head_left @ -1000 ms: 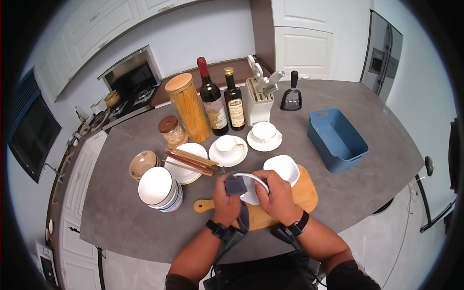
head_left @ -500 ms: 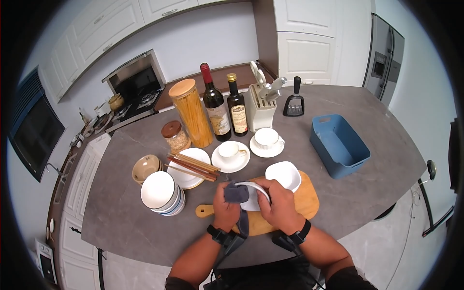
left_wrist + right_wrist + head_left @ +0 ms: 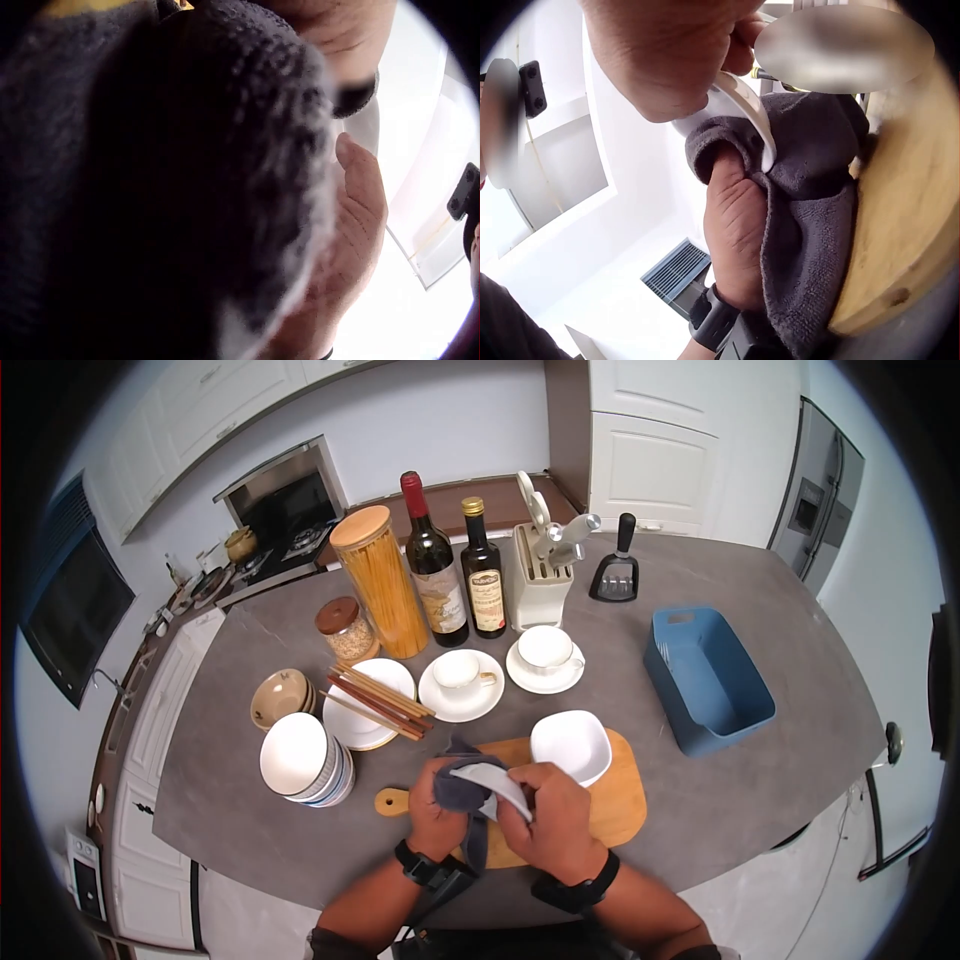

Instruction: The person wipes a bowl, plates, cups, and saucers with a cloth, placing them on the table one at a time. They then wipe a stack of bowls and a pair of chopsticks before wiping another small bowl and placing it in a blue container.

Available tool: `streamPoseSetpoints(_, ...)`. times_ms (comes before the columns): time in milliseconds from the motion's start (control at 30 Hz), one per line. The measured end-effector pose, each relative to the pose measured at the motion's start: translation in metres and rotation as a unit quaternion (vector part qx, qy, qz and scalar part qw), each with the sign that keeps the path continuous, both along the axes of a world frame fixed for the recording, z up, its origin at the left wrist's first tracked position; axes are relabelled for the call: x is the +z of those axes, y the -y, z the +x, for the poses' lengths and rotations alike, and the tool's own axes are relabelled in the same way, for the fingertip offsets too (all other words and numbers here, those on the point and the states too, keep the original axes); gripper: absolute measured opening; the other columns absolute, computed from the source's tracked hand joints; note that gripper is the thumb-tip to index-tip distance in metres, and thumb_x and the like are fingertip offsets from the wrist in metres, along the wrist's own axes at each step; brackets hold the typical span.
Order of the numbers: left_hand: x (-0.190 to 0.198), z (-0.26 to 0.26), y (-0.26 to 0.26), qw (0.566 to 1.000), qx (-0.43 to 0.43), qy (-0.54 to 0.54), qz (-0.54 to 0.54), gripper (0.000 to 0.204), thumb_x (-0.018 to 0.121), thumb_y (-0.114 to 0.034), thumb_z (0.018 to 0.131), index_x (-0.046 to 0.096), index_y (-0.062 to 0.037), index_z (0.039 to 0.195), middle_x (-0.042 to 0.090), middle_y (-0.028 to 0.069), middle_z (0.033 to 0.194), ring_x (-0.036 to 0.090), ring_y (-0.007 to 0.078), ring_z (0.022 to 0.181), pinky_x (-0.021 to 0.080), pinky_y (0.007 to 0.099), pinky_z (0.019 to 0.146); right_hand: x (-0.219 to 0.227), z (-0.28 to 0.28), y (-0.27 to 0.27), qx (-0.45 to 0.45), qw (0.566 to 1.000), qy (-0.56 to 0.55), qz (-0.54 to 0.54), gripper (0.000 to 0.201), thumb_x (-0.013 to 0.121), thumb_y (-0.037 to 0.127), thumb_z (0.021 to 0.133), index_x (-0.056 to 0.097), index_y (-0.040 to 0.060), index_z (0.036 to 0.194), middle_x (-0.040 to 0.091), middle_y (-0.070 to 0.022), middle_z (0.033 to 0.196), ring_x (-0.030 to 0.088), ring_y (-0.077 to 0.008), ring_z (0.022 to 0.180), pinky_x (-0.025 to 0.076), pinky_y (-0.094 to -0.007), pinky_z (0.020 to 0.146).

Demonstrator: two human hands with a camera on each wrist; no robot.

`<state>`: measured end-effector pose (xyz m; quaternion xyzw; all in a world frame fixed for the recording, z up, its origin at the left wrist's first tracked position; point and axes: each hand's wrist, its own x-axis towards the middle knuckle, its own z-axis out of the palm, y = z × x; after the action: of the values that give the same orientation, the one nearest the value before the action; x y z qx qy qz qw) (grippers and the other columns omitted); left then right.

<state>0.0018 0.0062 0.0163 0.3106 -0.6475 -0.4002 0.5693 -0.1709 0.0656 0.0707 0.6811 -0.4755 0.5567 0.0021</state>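
My left hand grips a dark grey cloth, folded over the rim of a white bowl. On the bowl's other side my right hand pinches its edge between thumb and fingers. In the right wrist view the cloth wraps both faces of the rim and its loose end hangs down. The cloth fills most of the left wrist view. Under the hands lies a wooden board, with a second white bowl on it.
Stacked bowls, small brown bowls and a plate with chopsticks stand left. Behind are two cups on saucers, a pasta jar, two bottles and a knife block. A blue bin is at the right.
The held bowl has tilted and sits lower in the head view, with both hands moved down and slightly left. The cloth covers more of its rim.
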Motion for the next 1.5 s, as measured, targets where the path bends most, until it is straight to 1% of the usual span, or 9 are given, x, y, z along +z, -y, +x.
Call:
streamPoseSetpoints(133,-0.005,0.002,0.007,0.998,0.024,0.026,-0.047,0.027,0.071,-0.013,0.100,0.064,0.0025,0.121,0.078,0.0142,0.113,0.074,0.0186,0.103,0.059,0.0338,0.090,-0.003,-0.009,0.001,0.038,0.998,-0.019,0.042,0.043,0.074,-0.002,0.080,0.067,0.0020,0.122,0.070,-0.0157,0.094,0.069,-0.0332,0.072,0.055,-0.0402,0.063)
streamPoseSetpoints(233,-0.008,0.001,0.009,0.998,0.032,0.031,-0.052,0.030,0.075,-0.011,0.096,0.065,0.0027,0.121,0.079,0.0152,0.112,0.076,0.0215,0.102,0.060,0.0344,0.090,-0.005,-0.012,0.000,0.060,0.996,-0.036,0.057,0.067,0.079,0.001,0.074,0.064,0.0013,0.139,0.069,-0.0156,0.114,0.072,-0.0334,0.092,0.060,-0.0417,0.079)
streamPoseSetpoints(467,-0.002,0.012,0.011,0.989,0.056,0.101,-0.093,0.039,0.084,-0.009,0.088,0.066,0.0008,0.122,0.079,0.0164,0.111,0.079,0.0270,0.099,0.060,0.0355,0.088,-0.005,-0.008,0.005,0.064,0.997,-0.037,0.023,0.062,0.076,0.000,0.074,0.065,-0.0006,0.135,0.069,-0.0168,0.113,0.073,-0.0329,0.093,0.060,-0.0422,0.079)
streamPoseSetpoints(533,0.003,0.015,0.013,0.986,0.054,0.113,-0.108,0.040,0.085,-0.009,0.087,0.067,0.0005,0.122,0.079,0.0164,0.111,0.079,0.0281,0.099,0.061,0.0358,0.088,-0.003,-0.004,0.008,0.053,0.998,-0.012,0.004,0.048,0.071,-0.004,0.076,0.065,0.0011,0.122,0.070,-0.0170,0.103,0.071,-0.0326,0.077,0.058,-0.0394,0.066)
streamPoseSetpoints(733,0.001,0.019,0.019,0.991,0.034,0.085,-0.099,0.027,0.085,-0.008,0.087,0.073,-0.0020,0.110,0.080,0.0151,0.109,0.079,0.0280,0.097,0.062,0.0373,0.085,-0.009,-0.001,0.007,0.024,0.999,-0.009,0.039,0.031,0.070,-0.003,0.082,0.063,0.0019,0.111,0.067,-0.0154,0.095,0.069,-0.0289,0.070,0.054,-0.0364,0.060)
streamPoseSetpoints(933,-0.001,0.021,0.024,0.978,0.063,0.121,-0.160,0.024,0.089,-0.011,0.084,0.074,-0.0041,0.101,0.080,0.0137,0.099,0.079,0.0277,0.091,0.061,0.0364,0.079,0.000,0.005,0.005,-0.005,0.998,-0.053,0.038,0.029,0.078,0.001,0.084,0.067,0.0012,0.111,0.069,-0.0165,0.093,0.070,-0.0355,0.071,0.056,-0.0418,0.062)
streamPoseSetpoints(1133,0.013,0.015,0.019,0.981,0.054,0.115,-0.147,0.021,0.082,-0.002,0.091,0.062,-0.0032,0.088,0.081,0.0157,0.095,0.079,0.0218,0.088,0.061,0.0338,0.075,-0.004,-0.001,-0.001,-0.011,0.995,-0.056,0.087,0.027,0.079,0.009,0.087,0.067,0.0033,0.111,0.070,-0.0163,0.091,0.072,-0.0383,0.074,0.056,-0.0446,0.062)
streamPoseSetpoints(1233,0.009,0.020,0.019,0.988,0.046,0.089,-0.113,0.025,0.089,-0.008,0.084,0.066,-0.0037,0.093,0.078,0.0158,0.093,0.080,0.0291,0.088,0.061,0.0374,0.075,0.000,0.005,-0.007,0.001,0.996,-0.051,0.079,0.027,0.079,0.013,0.089,0.066,0.0048,0.112,0.070,-0.0164,0.091,0.072,-0.0400,0.075,0.057,-0.0472,0.061)
streamPoseSetpoints(1500,0.014,0.025,0.012,0.977,0.055,0.107,-0.175,0.025,0.086,-0.007,0.084,0.069,-0.0022,0.101,0.078,0.0151,0.101,0.079,0.0318,0.090,0.061,0.0387,0.078,0.008,0.009,-0.011,0.023,0.996,-0.049,0.068,0.029,0.070,0.002,0.096,0.068,0.0040,0.125,0.068,-0.0188,0.095,0.070,-0.0419,0.077,0.056,-0.0465,0.066)
